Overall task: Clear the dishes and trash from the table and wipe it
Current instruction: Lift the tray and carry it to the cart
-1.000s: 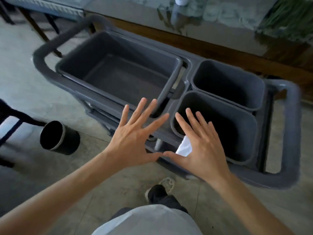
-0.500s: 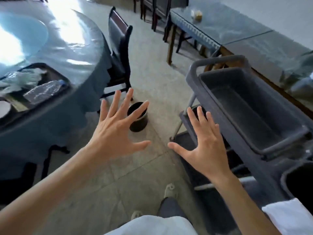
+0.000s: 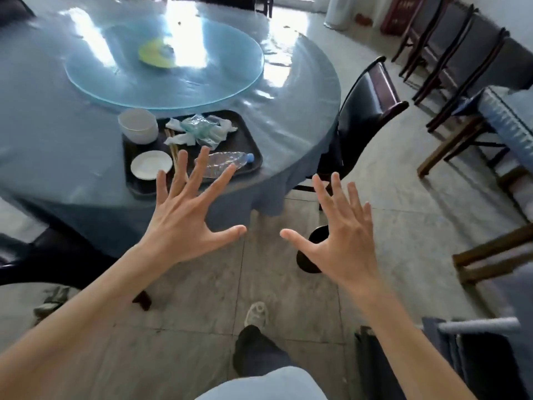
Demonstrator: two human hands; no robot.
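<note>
A round table [image 3: 72, 145] under a blue cloth fills the upper left, with a glass turntable [image 3: 164, 64] in its middle. Near its front edge lies a black tray [image 3: 248, 140] holding a white bowl [image 3: 138, 124], a small white plate [image 3: 151, 165], chopsticks [image 3: 174, 151], crumpled tissues and plastic wrap [image 3: 202, 129] and an empty plastic bottle [image 3: 227, 160]. My left hand [image 3: 187, 217] is spread open just in front of the tray, over the table's edge. My right hand [image 3: 343, 235] is spread open over the floor, right of the table. Neither holds anything.
A black chair [image 3: 366, 111] is pushed against the table's right side. A black cylindrical bin [image 3: 311, 255] stands on the floor behind my right hand. Wooden chairs [image 3: 450, 62] line the right wall. A corner of the grey cart [image 3: 473, 356] shows at bottom right.
My view has swung left from the grey cart to the round table. Both hands stay spread and empty, and the tray now lies right beyond my left hand.
</note>
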